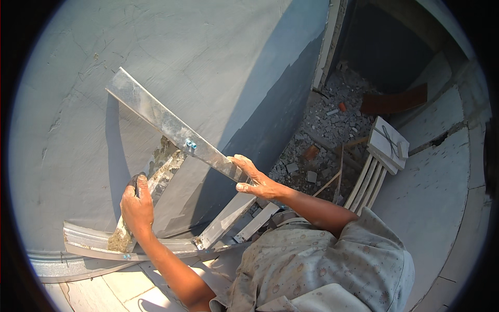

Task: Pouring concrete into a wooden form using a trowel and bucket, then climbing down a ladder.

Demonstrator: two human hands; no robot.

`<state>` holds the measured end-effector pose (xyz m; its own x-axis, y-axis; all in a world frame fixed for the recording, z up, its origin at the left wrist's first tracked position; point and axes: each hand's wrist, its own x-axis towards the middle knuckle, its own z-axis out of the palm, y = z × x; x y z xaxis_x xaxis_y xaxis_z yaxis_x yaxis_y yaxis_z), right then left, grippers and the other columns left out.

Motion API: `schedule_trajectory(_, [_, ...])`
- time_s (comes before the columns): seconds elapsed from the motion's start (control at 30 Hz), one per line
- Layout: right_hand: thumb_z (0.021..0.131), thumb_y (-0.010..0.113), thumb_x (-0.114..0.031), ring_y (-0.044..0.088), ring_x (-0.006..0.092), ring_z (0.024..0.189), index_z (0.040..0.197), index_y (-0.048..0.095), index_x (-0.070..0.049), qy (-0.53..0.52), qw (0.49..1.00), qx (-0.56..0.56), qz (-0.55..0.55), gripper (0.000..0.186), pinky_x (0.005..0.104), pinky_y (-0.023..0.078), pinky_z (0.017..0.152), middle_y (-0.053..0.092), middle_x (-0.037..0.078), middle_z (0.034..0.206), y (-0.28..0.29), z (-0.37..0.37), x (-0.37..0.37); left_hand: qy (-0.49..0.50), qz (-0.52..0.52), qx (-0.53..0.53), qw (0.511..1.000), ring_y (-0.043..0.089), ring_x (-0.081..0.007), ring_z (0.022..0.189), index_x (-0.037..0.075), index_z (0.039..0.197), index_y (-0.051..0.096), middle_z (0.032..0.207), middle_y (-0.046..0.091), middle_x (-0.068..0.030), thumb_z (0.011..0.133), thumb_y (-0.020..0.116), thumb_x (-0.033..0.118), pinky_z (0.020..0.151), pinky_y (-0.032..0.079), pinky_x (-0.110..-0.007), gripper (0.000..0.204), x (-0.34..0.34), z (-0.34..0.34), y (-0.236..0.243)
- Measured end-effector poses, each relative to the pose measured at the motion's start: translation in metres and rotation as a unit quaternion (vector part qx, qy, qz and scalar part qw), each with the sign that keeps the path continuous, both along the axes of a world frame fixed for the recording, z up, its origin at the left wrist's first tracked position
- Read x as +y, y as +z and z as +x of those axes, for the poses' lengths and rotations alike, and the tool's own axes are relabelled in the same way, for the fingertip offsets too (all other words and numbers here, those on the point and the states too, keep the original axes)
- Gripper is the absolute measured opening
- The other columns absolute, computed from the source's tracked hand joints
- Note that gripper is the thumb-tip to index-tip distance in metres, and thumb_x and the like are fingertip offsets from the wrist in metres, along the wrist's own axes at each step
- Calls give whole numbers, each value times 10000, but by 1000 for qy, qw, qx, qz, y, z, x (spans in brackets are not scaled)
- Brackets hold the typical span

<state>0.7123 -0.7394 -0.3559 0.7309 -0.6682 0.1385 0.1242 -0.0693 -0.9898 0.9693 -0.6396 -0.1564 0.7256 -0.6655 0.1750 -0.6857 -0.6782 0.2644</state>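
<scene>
A long metal rail (156,112) slants in front of the grey wall, with blue screw-like fittings (191,144) on its face. My right hand (255,178) is closed around its lower right end, thumb below and fingers above. Under the rail runs a mortar-crusted crosspiece (165,170), joining it to a curved-looking bottom rail (171,249). My left hand (138,208) is closed at the crosspiece's left side; something dark shows between thumb and finger, too hidden to name. Farther right, two shorter metal pieces (226,221) slope up from the bottom rail.
Behind the rail stands the grey wall (208,62), partly in shadow. Broken rubble (332,125) covers the ground beyond my right arm. A stack of pale boards tied with cord (387,143) leans there, near a reddish-brown panel (395,100). Pale floor tiles (119,283) lie below.
</scene>
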Motion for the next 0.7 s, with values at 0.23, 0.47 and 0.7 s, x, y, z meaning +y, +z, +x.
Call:
schedule_trajectory(0.23, [837, 570, -674, 199, 403, 1442, 1522, 210, -142, 74, 995, 14, 68, 938, 599, 211, 1136, 256, 243, 1519, 19, -9, -11, -12, -12, -16, 1000, 616, -466, 882, -62, 891, 669, 873, 652, -293, 928, 518, 511, 794, 467, -512, 594, 5, -4, -1])
schedule_trajectory(0.47, [915, 490, -616, 91, 395, 1467, 1552, 49, -111, -4, 996, 51, -73, 925, 544, 155, 1164, 133, 242, 1564, 4, 8, 9, -11, -15, 6, 1000, 618, -454, 916, -59, 919, 674, 908, 660, -283, 929, 519, 506, 816, 465, -510, 587, -2, -5, 4])
schedule_trajectory(0.7, [877, 530, -656, 65, 415, 1463, 1527, 189, -109, -2, 998, 27, -50, 915, 588, 150, 1149, 132, 259, 1550, 10, -2, 0, -7, -18, -17, 1000, 618, -453, 944, -49, 943, 685, 932, 668, -274, 932, 513, 497, 838, 462, -509, 572, -2, -5, 2])
